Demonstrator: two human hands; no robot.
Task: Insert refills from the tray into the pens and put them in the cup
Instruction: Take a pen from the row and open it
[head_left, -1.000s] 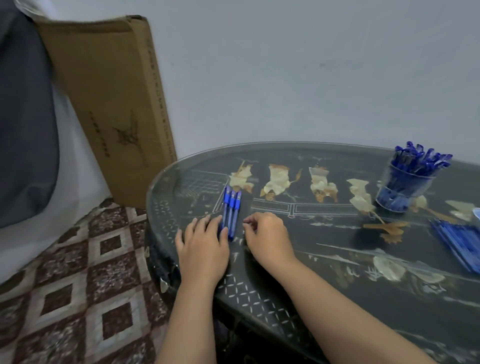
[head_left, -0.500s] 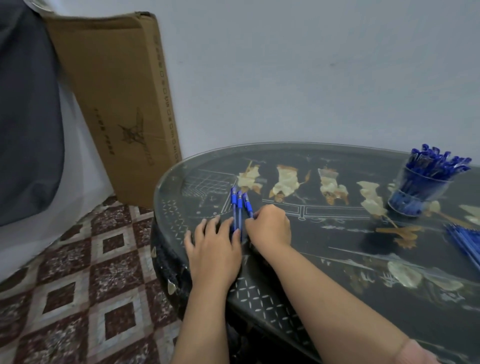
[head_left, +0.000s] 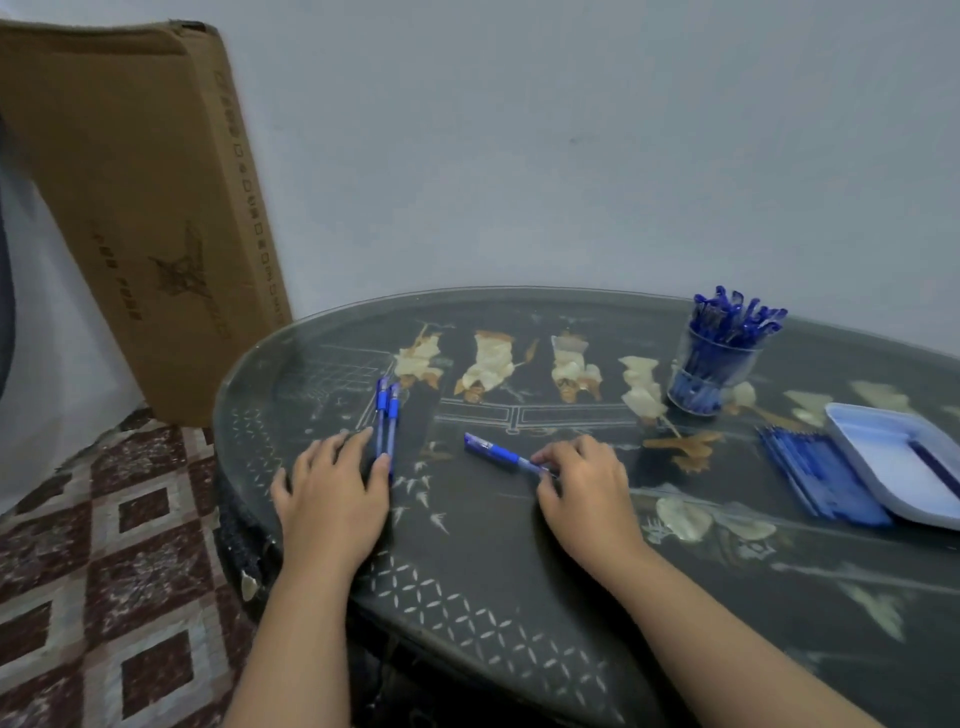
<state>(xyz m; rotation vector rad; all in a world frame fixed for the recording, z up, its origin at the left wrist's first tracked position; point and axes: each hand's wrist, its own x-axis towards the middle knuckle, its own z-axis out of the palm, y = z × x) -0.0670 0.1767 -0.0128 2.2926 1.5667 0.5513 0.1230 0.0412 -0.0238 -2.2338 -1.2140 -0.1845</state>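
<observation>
Two blue pens (head_left: 387, 415) lie side by side at the table's left. My left hand (head_left: 332, 493) rests flat beside them, its fingertips touching their near ends. My right hand (head_left: 584, 491) pinches the near end of a third blue pen (head_left: 498, 453), which lies slanted on the glass. A clear cup (head_left: 714, 364) full of blue pens stands at the back right. A white tray (head_left: 901, 460) with a dark refill in it sits at the right edge.
A pile of blue pens or refills (head_left: 821, 475) lies just left of the tray. The dark oval table (head_left: 519, 582) has inlaid figures under glass. A tall cardboard box (head_left: 140, 208) leans on the wall at left, above patterned floor tiles (head_left: 104, 571).
My right hand has pulled one pen out of the group of three and drawn it to the right. The left hand stays by the other two. The view has shifted right, showing the tray.
</observation>
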